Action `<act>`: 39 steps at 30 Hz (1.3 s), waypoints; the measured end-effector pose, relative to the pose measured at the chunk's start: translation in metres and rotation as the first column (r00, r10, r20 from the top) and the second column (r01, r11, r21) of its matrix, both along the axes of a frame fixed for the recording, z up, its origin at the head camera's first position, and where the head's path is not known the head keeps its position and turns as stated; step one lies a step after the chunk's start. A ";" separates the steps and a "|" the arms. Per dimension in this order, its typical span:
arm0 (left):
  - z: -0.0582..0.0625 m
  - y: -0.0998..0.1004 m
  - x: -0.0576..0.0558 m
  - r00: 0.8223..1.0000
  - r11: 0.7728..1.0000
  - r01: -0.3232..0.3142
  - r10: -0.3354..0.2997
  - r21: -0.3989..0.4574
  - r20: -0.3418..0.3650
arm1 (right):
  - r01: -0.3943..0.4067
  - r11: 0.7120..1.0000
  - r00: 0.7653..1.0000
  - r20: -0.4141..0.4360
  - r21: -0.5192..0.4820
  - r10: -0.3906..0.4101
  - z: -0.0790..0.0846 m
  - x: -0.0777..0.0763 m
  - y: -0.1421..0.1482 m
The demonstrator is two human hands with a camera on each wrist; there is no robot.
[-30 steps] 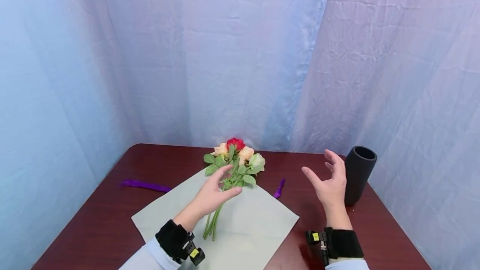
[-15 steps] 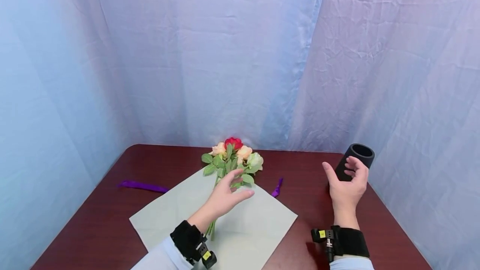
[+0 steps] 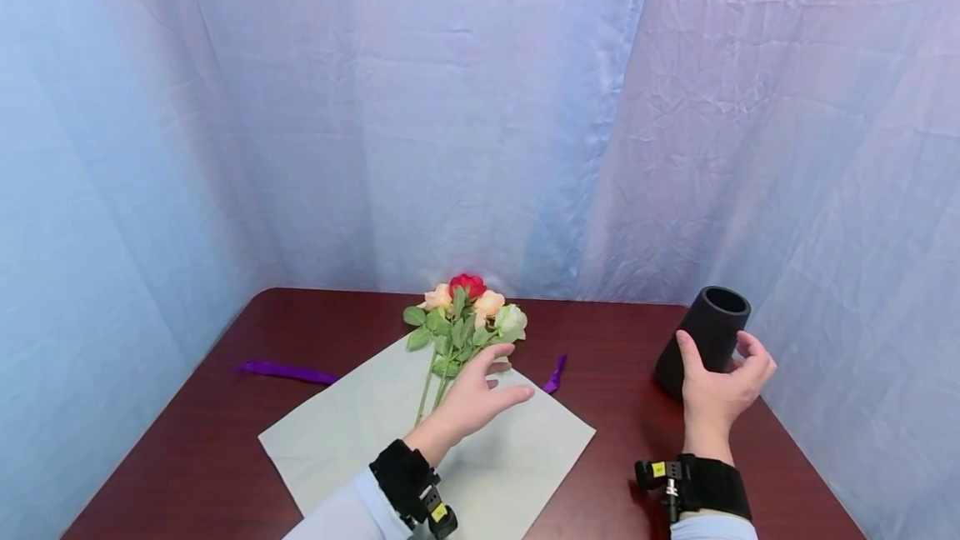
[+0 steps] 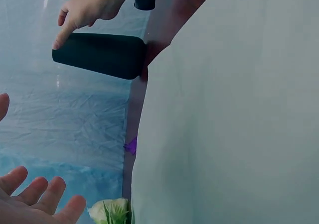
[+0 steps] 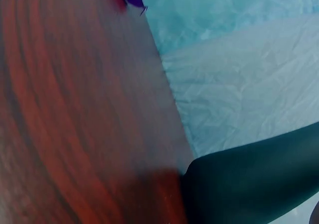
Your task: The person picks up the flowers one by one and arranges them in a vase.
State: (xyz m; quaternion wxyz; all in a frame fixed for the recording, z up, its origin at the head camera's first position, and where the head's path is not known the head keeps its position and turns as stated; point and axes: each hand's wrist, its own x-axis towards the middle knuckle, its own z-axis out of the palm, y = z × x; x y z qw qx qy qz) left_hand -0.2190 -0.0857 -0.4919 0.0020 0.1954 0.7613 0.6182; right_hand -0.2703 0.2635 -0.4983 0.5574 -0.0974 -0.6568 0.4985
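Here, right hand point(image 3: 716, 397) gripping a black vase point(image 3: 707, 330), left hand point(image 3: 474, 402) loosely spread above pale paper point(image 3: 521, 457).

The table point(image 3: 187, 440) is dark red-brown, with a rounded corner at the far left. A pale paper point(image 3: 337, 432) lies on it, and purple ribbon point(image 3: 288, 372) shows at both sides. The flowers point(image 3: 457, 327) reach past the paper's far end. Whether the vase point(image 3: 708, 332) touches the table, I cannot tell.

1 matte black vase point(image 3: 708, 330) — smooth-walled, round mouth facing up — held in the right hand point(image 3: 722, 394), rim above the grip, wider base below.
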 end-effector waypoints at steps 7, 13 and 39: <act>-0.003 0.016 0.001 1.000 1.000 0.011 -0.011 -0.003 -0.008 | -0.046 0.993 0.988 0.141 -0.105 0.060 -0.003 0.000 0.009; -0.004 0.028 0.002 1.000 1.000 0.021 -0.021 0.020 0.010 | -0.134 0.985 0.956 0.248 -0.105 0.157 -0.007 -0.003 0.012; -0.009 0.064 0.004 0.998 0.999 0.030 -0.029 -0.027 0.048 | -0.130 0.988 0.826 0.542 -0.080 0.153 -0.018 -0.008 0.034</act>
